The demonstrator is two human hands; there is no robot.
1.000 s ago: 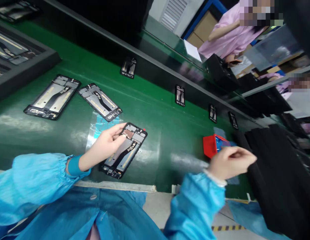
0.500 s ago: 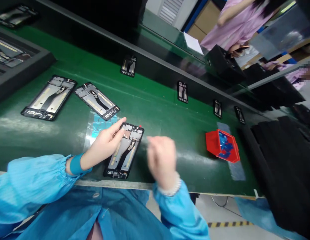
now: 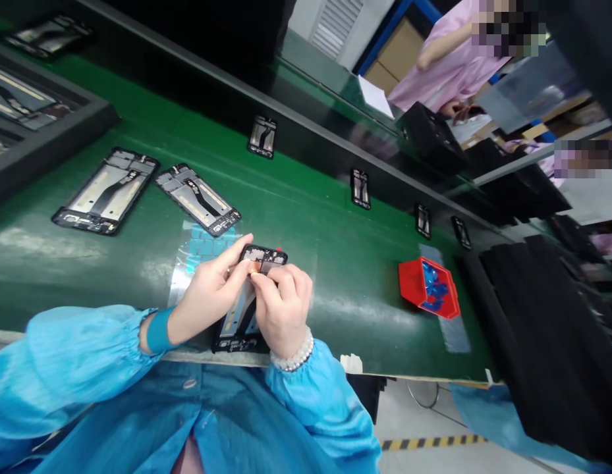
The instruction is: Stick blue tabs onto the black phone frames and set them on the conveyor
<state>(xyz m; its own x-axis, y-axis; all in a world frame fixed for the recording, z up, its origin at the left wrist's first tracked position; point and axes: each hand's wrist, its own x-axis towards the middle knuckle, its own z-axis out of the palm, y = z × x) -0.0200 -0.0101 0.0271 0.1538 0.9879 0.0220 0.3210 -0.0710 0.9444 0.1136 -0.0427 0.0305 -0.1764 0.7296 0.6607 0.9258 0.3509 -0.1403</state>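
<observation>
Since a second ago the right hand [image 3: 282, 304] has come back from beside the red bin [image 3: 427, 288] and now sits on the phone frame [image 3: 246, 299], fingertips pinched on something small at its upper part; what it is I cannot tell. Left hand [image 3: 213, 291] rests on the same frame with its fingers pressing the top edge, touching the right hand's fingertips. That frame lies flat at the near edge of the green belt [image 3: 345, 263], partly over a clear sheet of blue stickers [image 3: 201, 250].

Two more frames [image 3: 107, 191] [image 3: 199, 199] lie beyond to the left, dark rimmed with pale metal insides and black flex strips. Small frames [image 3: 263, 137] stand spaced along the belt's dark far rail. The belt is glossy and smooth. Black foam trays [image 3: 547, 329] stack on the right, a grey tray [image 3: 49, 125] on the left. People in pink coats [image 3: 448, 62] work across the line.
</observation>
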